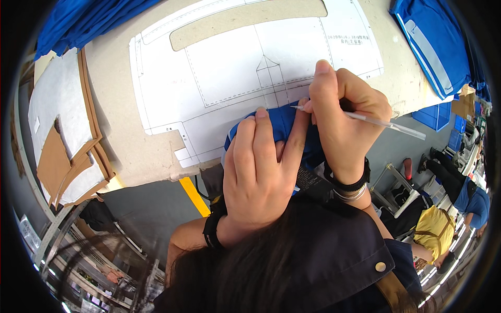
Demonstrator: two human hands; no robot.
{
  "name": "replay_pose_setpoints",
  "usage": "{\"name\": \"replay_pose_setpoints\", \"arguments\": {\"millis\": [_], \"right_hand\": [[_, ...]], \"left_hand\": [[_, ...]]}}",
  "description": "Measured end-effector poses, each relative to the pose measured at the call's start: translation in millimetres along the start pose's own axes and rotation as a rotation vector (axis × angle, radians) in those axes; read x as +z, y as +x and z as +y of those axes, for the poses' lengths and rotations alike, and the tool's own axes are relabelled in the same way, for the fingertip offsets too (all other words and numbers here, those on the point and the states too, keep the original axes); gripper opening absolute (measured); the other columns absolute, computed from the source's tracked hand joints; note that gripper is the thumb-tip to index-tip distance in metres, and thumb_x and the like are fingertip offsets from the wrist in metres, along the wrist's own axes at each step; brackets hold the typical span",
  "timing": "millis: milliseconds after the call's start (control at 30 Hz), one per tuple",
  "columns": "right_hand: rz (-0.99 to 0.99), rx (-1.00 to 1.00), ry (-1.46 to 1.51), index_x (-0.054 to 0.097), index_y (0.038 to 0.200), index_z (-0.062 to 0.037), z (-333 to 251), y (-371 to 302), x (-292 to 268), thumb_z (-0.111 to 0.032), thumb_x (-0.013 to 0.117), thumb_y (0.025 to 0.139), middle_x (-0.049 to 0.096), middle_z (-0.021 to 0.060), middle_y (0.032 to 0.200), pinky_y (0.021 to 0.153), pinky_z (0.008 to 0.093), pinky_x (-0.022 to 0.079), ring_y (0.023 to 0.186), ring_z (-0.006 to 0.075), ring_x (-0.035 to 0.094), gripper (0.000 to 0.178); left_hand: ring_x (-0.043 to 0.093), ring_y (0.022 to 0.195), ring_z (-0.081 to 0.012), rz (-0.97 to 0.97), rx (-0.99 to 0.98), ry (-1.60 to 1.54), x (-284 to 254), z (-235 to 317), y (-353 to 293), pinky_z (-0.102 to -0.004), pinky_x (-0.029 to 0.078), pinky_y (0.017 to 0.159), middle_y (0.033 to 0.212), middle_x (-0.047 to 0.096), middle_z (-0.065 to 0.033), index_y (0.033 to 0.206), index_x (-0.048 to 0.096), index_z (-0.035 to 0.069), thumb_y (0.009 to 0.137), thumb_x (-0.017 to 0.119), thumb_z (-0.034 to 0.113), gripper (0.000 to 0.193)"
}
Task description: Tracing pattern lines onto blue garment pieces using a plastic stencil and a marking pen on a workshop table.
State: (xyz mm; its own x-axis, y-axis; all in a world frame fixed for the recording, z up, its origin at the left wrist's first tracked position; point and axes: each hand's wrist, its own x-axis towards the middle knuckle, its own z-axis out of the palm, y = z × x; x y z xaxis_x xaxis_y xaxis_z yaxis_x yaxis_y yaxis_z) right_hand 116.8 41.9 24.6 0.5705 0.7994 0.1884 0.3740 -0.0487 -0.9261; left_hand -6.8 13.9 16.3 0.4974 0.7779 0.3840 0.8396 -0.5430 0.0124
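A piece of blue fabric lies over the near edge of a white paper pattern with printed solid and dashed lines. My left hand lies flat on the fabric, fingers stretched forward and somewhat apart, pressing it down. In my right hand is a slim clear pen, pinched between thumb and fingers. Its tip points left and meets the fabric by my left index finger, close to the pattern's lines. Part of the fabric hangs toward me and is hidden beneath my hands.
The pattern rests on a beige table. Blue garments with a pale stripe sit at the far right, and a blue cloth pile at the far left. Brown cardboard pieces stand left. A blue crate and other people are beyond the right side.
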Motion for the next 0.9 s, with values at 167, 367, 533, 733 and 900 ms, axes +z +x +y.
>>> {"name": "replay_pose_setpoints", "arguments": {"millis": [167,367,533,733,900], "right_hand": [[0.037,0.020,0.071,0.055,0.055,-0.0021,-4,-1,5,-0.012,0.069,0.088,0.052,-0.0009,0.047,0.042,0.0190,0.032,0.044,0.0012,0.042,0.037],[0.114,0.061,0.199,0.060,0.068,-0.0010,-8,0,9,-0.027,0.057,0.098,0.057,0.0012,0.058,0.043,0.0174,0.029,0.046,0.0030,0.044,0.040],[-0.003,0.014,0.199,0.059,0.073,-0.0022,-2,1,-6,-0.022,0.060,0.097,0.061,0.0002,0.066,0.051,0.0173,0.035,0.056,0.0017,0.046,0.031],[-0.002,-0.088,0.227,0.058,0.074,-0.0020,8,1,-8,-0.020,0.058,0.098,0.060,0.0006,0.072,0.053,0.0189,0.036,0.059,0.0032,0.047,0.029],[0.083,-0.107,0.464,0.057,0.091,-0.0009,4,1,-18,-0.013,0.057,0.098,0.062,0.0058,0.081,0.050,0.0178,0.036,0.056,0.0035,0.047,0.014]], "left_hand": [[0.056,0.100,-0.0209,-0.002,0.003,0.024,-2,-3,0,-0.0298,0.050,0.076,0.107,0.059,-0.0092,0.114,0.070,0.025,0.100,0.040,0.008,0.037],[0.057,0.098,-0.0231,0.004,0.006,-0.139,-4,-11,7,-0.0308,0.048,0.076,0.104,0.059,-0.0109,0.114,0.069,0.019,0.098,0.045,0.007,0.031],[0.045,0.108,-0.0314,0.075,-0.105,-0.446,-12,-23,11,-0.0429,0.031,0.097,0.113,0.051,-0.0148,0.113,0.057,-0.001,0.074,0.079,0.012,0.047],[0.038,0.107,-0.0301,-0.164,-0.382,-0.557,-18,-31,7,-0.0412,0.033,0.093,0.117,0.044,-0.0140,0.100,0.057,0.004,0.072,0.081,0.010,0.038],[0.052,0.085,-0.0251,-0.165,-0.088,-0.955,-20,-41,16,-0.0331,0.043,0.077,0.096,0.061,-0.0172,0.078,0.044,0.003,0.080,0.067,-0.006,0.025]]}}
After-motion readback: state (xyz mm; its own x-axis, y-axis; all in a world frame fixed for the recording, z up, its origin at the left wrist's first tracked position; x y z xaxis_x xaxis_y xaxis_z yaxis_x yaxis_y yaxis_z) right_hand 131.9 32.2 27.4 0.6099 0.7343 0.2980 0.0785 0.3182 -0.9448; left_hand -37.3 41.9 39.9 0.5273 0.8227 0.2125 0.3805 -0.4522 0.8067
